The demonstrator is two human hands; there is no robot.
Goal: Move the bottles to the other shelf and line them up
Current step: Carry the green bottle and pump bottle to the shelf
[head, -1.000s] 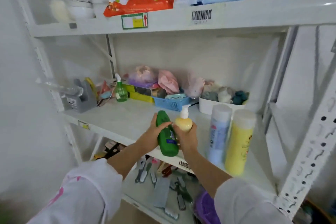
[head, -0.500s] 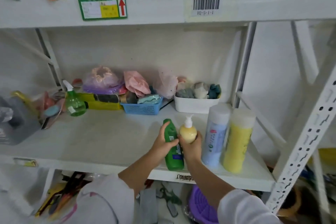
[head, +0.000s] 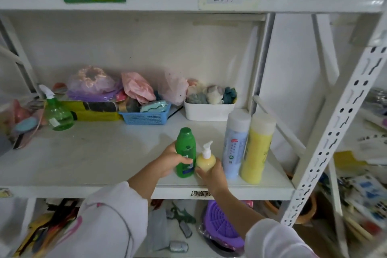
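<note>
A green bottle (head: 186,148) stands upright near the front of the white middle shelf (head: 94,163), and my left hand (head: 171,161) is wrapped around its lower half. Right beside it stands a small yellow pump bottle (head: 206,160), held from below and behind by my right hand (head: 212,174). To the right of these, a tall pale blue bottle (head: 236,142) and a tall yellow bottle (head: 257,148) stand side by side, both with white caps. The four bottles form a row along the shelf's front right.
At the shelf's back are a green spray bottle (head: 56,113), a blue basket (head: 146,116) and a white bin (head: 208,110) of soft items. A slotted upright post (head: 335,128) rises at the right. The shelf below holds a purple basket (head: 222,224) and tools.
Both hands have lowered the green bottle and the pump bottle toward the shelf and nearer the tall bottles. The camera has swung right and closer to the shelf.
</note>
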